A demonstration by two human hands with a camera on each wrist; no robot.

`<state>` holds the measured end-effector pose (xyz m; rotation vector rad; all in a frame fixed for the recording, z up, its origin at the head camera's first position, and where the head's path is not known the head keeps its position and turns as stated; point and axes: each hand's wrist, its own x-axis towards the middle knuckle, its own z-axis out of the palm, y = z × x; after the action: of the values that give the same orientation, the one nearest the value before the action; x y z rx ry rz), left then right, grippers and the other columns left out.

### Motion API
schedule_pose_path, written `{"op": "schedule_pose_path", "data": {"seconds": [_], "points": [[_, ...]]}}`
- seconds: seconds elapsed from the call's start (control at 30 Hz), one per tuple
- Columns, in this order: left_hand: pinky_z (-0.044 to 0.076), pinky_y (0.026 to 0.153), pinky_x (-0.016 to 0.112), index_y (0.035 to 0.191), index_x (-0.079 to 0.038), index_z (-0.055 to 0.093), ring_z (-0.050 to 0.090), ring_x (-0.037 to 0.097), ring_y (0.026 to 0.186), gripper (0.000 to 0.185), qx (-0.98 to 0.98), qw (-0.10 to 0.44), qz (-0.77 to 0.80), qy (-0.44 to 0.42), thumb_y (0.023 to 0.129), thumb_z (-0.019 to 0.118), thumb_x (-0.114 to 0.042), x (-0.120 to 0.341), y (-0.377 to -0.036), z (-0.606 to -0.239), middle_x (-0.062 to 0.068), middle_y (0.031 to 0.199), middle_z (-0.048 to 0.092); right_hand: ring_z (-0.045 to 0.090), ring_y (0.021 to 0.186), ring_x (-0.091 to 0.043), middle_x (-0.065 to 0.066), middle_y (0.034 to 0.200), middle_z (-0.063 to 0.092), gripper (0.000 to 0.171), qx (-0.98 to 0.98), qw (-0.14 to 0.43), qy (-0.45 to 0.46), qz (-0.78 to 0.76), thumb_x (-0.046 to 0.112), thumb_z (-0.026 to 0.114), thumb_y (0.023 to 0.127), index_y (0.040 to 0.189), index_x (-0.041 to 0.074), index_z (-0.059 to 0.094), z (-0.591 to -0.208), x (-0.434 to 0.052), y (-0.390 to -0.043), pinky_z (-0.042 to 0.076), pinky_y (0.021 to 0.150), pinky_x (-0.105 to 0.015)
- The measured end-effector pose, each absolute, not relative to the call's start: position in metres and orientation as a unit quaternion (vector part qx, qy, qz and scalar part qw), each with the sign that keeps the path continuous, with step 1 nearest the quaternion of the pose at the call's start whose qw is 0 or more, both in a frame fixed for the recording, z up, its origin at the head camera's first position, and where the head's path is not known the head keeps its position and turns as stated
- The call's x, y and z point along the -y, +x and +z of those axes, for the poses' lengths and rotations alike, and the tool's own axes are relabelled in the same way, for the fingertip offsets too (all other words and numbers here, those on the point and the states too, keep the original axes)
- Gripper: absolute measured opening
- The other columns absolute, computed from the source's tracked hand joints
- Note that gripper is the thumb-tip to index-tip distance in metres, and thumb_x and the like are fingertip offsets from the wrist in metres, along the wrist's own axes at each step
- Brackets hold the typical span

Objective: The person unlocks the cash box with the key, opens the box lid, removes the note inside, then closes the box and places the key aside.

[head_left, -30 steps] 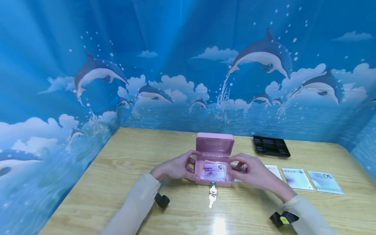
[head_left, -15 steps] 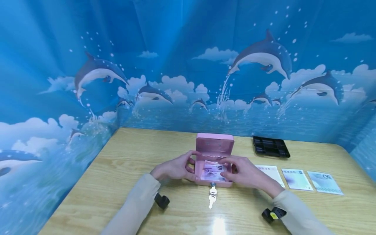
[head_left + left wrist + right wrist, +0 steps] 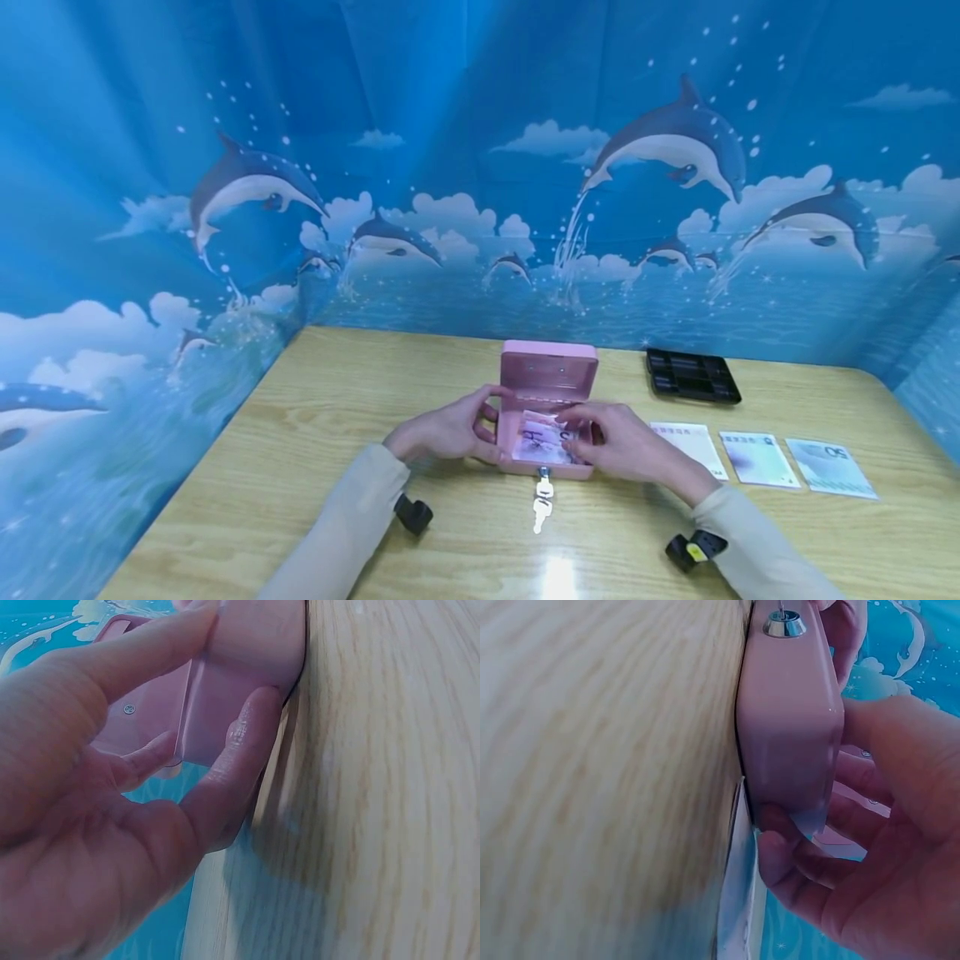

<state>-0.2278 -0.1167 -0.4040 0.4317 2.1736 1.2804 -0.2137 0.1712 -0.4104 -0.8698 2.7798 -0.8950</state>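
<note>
A pink cash box (image 3: 508,429) stands on the table with its lid (image 3: 549,367) raised. Printed banknotes (image 3: 542,440) lie inside. Around the left wall curls my left hand (image 3: 450,427), steadying the box; in the left wrist view its fingers (image 3: 251,735) lie along the pink side. My right hand (image 3: 626,442) reaches over the right wall, thumb and forefinger pinching at the right part of the top banknote. Its other fingers (image 3: 780,859) bend outside the box's right side in the right wrist view. Keys (image 3: 543,500) hang from the front lock (image 3: 784,625).
Right of the box, several banknotes lie in a row on the wooden table (image 3: 360,375), among them a white one (image 3: 693,446), a purple-tinted one (image 3: 759,458) and a greenish one marked 50 (image 3: 831,467). Behind them sits a black compartment tray (image 3: 693,375). A dolphin-print curtain (image 3: 465,167) hangs behind.
My right hand has moved left from the box's right wall onto the banknotes inside. The top banknote's printed 5 has shifted and is partly covered. My left hand has stayed put.
</note>
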Motion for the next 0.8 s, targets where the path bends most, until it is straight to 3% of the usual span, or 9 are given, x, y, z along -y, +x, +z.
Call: {"op": "schedule_pose_path", "data": {"seconds": [0.47,0.7,0.8], "points": [[0.055,0.103,0.044,0.155,-0.025,0.034,0.063,0.022,0.110,0.089,-0.812,0.288,0.479,0.164,0.082,0.085,-0.013,0.117,-0.227,-0.404,0.012,0.134,0.055,0.057,0.064,-0.009,0.002,0.082,0.065,0.030,-0.903,0.068,-0.218,-0.365,0.016,0.072,0.093,0.122,0.008,0.073,-0.404,-0.164,-0.206,0.049,0.052,-0.023],[0.055,0.101,0.043,0.154,-0.026,0.034,0.062,0.022,0.111,0.089,-0.813,0.289,0.478,0.165,0.083,0.084,-0.012,0.117,-0.228,-0.404,0.012,0.134,0.055,0.055,0.067,-0.007,-0.004,0.102,0.071,0.031,-0.909,0.043,-0.225,-0.348,0.016,0.072,0.093,0.123,0.012,0.074,-0.403,-0.162,-0.200,0.049,0.052,-0.022],[0.054,0.104,0.045,0.154,-0.026,0.034,0.062,0.022,0.112,0.089,-0.814,0.286,0.477,0.167,0.083,0.085,-0.013,0.117,-0.228,-0.405,0.012,0.134,0.055,0.056,0.072,-0.006,-0.002,0.103,0.070,0.031,-0.907,0.019,-0.244,-0.342,0.016,0.075,0.091,0.122,0.014,0.074,-0.404,-0.162,-0.198,0.051,0.056,-0.022]]}}
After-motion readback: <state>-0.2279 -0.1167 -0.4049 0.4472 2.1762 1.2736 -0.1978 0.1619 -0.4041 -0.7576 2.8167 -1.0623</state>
